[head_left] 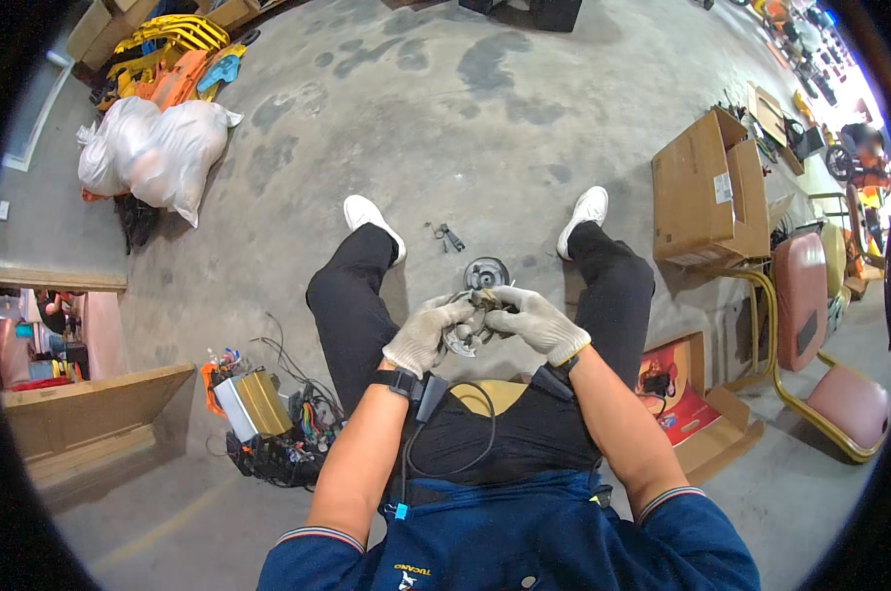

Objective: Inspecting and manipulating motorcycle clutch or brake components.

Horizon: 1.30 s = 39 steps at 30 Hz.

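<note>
Grips a metal part (461, 344) in left hand (426, 333) and right hand (541, 324), pinched from both sides — likely for steadiness — between the legs (352, 286), with a round part (486, 272) just beyond and dark pieces (450, 237) ahead, perhaps for reach.

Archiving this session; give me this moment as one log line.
left grip: holding metal part; right grip: holding it too; small dark parts: on floor ahead

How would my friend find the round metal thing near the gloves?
On the grey concrete floor, find two white shoes. Between them, lower in the picture, just above the white-gloved left hand and right hand, is a round grey metal part. Its ringed, circular face sets it apart from the narrow dark pieces nearby.
</note>
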Each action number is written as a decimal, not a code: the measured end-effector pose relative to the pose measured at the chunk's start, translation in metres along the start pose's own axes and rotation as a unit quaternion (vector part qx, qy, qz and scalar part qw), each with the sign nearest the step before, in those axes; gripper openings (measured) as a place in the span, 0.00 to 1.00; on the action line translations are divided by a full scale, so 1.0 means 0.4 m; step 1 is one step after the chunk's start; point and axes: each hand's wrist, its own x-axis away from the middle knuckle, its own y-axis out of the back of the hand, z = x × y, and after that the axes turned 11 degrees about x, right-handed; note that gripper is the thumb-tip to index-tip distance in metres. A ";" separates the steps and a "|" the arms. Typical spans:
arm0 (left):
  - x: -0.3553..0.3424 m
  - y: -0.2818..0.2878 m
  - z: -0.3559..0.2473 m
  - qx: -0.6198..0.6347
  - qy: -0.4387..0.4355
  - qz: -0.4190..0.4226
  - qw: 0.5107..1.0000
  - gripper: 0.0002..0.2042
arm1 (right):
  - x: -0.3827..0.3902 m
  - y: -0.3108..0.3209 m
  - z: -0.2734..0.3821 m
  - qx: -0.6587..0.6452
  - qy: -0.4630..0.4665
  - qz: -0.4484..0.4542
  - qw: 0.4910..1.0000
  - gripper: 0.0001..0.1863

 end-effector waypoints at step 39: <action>-0.007 -0.023 0.001 -0.159 -0.040 -0.026 0.986 0.21 | 0.004 0.009 0.003 -0.135 -0.070 -0.043 0.987 0.22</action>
